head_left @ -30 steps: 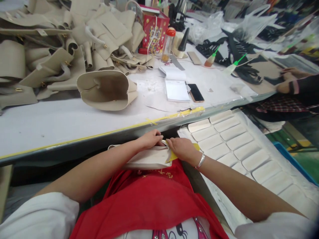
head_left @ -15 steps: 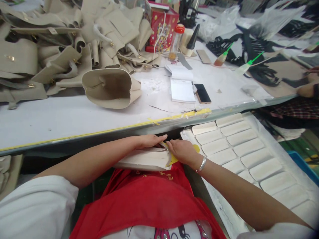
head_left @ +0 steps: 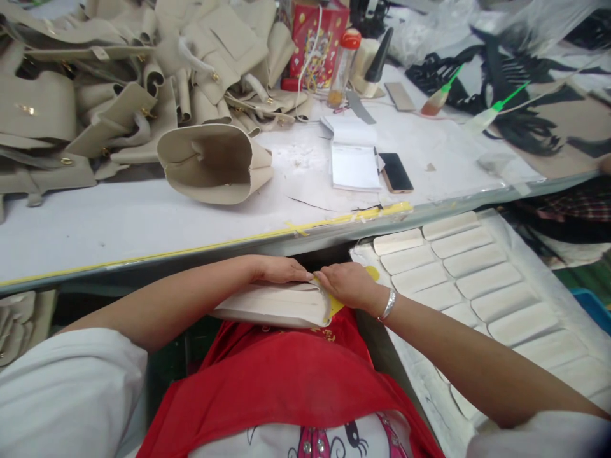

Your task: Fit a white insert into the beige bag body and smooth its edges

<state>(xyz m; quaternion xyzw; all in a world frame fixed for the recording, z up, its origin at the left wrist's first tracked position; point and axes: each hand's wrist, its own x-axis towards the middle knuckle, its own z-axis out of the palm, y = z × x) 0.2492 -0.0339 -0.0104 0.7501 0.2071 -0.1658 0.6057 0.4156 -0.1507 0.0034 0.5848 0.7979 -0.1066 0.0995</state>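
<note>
A cream bag piece [head_left: 277, 306] rests against the red apron, its folded end toward the right. My left hand [head_left: 284, 270] lies along its upper edge with long, close fingers, closed on that edge; the thumb is hidden. At the right end, my right hand [head_left: 346, 282] is closed around a flat yellow piece [head_left: 335, 310], which shows below and behind the hand and touches the bag piece. The fingertips of both hands nearly meet. What exact kind the yellow piece is cannot be made out.
On the white table [head_left: 95, 235] stand an open beige bag body [head_left: 214, 166] and a heap of beige bags [head_left: 114, 114]. A notepad [head_left: 354, 166], a phone [head_left: 396, 173] and glue bottles [head_left: 435, 102] lie further right. A board with rows of cream panels [head_left: 472, 262] slopes at my right.
The left fingers have drawn down and closer to the right hand on the bag piece. The view has shifted slightly. A co-worker's hand at the right edge has mostly left view.
</note>
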